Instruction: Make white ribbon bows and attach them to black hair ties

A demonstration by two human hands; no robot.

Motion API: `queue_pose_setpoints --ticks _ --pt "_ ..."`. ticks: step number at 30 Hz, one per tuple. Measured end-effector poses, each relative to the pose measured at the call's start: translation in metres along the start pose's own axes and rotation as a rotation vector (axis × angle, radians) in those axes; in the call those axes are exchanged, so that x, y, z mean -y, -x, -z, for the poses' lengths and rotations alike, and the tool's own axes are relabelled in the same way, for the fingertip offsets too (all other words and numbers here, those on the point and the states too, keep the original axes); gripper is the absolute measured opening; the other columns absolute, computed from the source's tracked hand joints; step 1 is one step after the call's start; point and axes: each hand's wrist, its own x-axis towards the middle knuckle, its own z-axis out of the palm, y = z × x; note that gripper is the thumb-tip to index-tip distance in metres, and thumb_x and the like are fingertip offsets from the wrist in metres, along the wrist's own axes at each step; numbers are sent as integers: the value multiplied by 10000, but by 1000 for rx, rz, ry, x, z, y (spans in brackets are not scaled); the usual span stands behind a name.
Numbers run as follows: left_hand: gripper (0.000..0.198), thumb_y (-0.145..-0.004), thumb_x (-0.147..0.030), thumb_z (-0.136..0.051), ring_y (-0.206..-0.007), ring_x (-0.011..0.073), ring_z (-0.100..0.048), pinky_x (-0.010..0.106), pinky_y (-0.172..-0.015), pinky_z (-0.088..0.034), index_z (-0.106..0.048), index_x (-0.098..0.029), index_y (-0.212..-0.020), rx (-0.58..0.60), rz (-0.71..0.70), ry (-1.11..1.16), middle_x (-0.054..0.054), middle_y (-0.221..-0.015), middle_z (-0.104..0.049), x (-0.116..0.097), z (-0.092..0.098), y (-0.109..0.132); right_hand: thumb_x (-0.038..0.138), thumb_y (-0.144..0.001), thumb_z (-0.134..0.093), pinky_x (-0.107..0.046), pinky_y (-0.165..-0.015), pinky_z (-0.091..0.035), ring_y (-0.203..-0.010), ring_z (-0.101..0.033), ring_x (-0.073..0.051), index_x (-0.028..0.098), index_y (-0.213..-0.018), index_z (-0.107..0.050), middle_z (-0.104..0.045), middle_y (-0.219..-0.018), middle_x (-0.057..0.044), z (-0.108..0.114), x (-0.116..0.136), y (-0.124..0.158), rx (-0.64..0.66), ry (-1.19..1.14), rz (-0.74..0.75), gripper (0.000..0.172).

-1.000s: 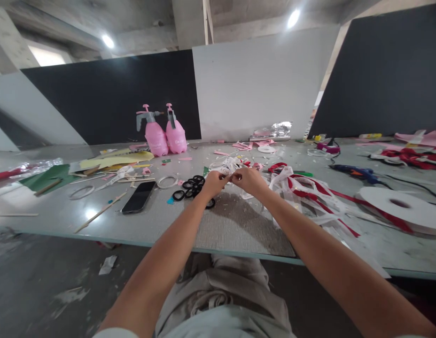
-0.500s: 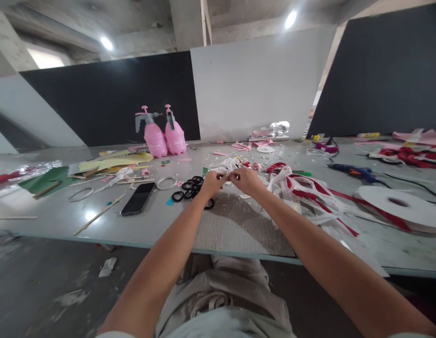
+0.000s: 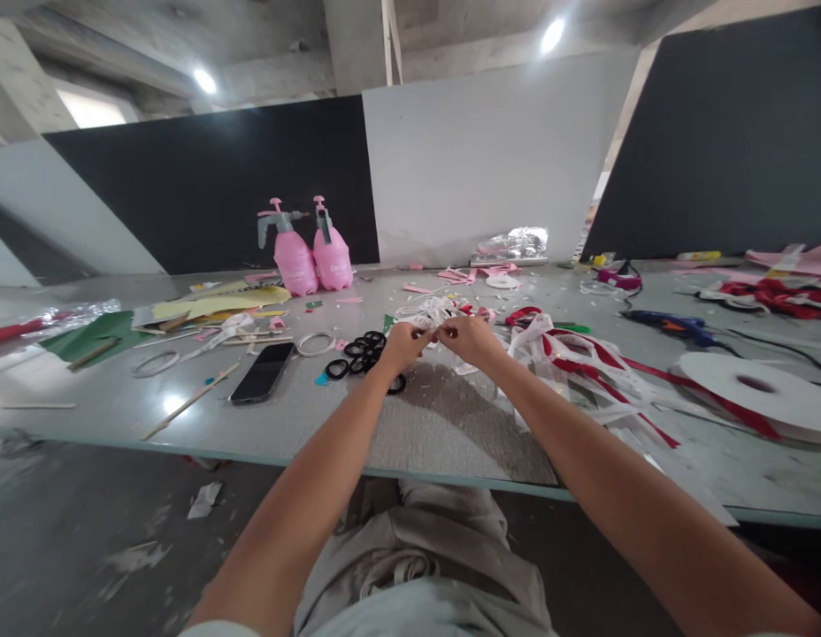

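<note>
My left hand (image 3: pixel 405 346) and my right hand (image 3: pixel 464 337) meet over the middle of the table, fingertips pinched close together. Whatever lies between the fingers is too small and covered to make out. Just behind them is a tangled heap of white strips (image 3: pixel 429 310). Several black rings (image 3: pixel 364 352) lie beside my left hand, one of them partly under the wrist. To the right of my right hand, red and white ribbons (image 3: pixel 540 332) are piled loosely. A dark, wood-grained board (image 3: pixel 450 433) lies under my forearms.
Two pink spray bottles (image 3: pixel 295 263) stand at the back left. A black phone (image 3: pixel 263 373) and white scissors (image 3: pixel 228 329) lie left. On the right are a large white ribbon spool (image 3: pixel 782 398) and a blue glue gun (image 3: pixel 676 326) with a cord. A foil roll (image 3: pixel 513 246) rests against the back panel.
The view has shifted very slightly. Both hands stay pinched together in the same place, with only small finger movement.
</note>
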Motion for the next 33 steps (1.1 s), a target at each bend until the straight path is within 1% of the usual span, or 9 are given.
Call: queue_pose_setpoints --ticks 4,8,11,17,22,28,33 --pt "435 -831 -518 -519 -436 101 -474 215 -496 -350 -716 -136 -761 -4 16 -19 -20 -447 -489 0 0 0 234 -789 -530 -233 -576 -298 -640 -578 -133 183 -790 -748 -698 -710 -38 -1 -1 -1 6 19 -2 224" --pt "437 -838 -514 -510 -441 99 -480 215 -501 -355 -716 -135 -772 -1 -1 -4 -18 -465 -505 0 0 0 236 -786 -529 -234 -573 -298 -645 -574 -139 177 -776 -741 -690 -699 -41 -3 -2 -2 -5 32 -8 220" --pt "433 -842 -508 -506 -438 93 -476 214 -503 -354 -707 -135 -750 -7 -19 -4 -16 -476 -512 0 0 0 225 -779 -534 -233 -575 -299 -644 -570 -136 172 -776 -738 -689 -706 -42 -2 0 -1 -13 25 -23 210" --pt "439 -849 -508 -498 -432 96 -465 212 -488 -338 -688 -131 -729 -5 -3 -18 -22 -437 -476 1 0 0 224 -769 -558 -231 -599 -317 -673 -577 -140 167 -784 -735 -695 -736 -46 0 5 0 -27 6 -70 186" --pt "434 -842 -502 -513 -423 92 -460 212 -483 -328 -666 -133 -672 -14 0 -4 -20 -432 -473 2 -1 0 223 -756 -566 -227 -604 -332 -670 -569 -138 164 -776 -717 -685 -739 -44 -3 5 1 -69 -39 -82 163" --pt "427 -834 -504 -527 -423 95 -453 217 -480 -324 -650 -136 -656 -23 -18 -27 -19 -435 -478 -1 -1 1 242 -719 -582 -225 -589 -330 -648 -553 -138 165 -744 -691 -667 -706 -35 -6 5 1 -122 -83 -128 136" --pt "430 -844 -504 -515 -439 92 -463 212 -512 -347 -647 -133 -671 -30 -40 -21 -25 -438 -480 -3 -1 1 233 -708 -567 -215 -576 -343 -618 -549 -129 164 -699 -665 -636 -639 -16 -7 3 -1 -160 -189 -155 120"
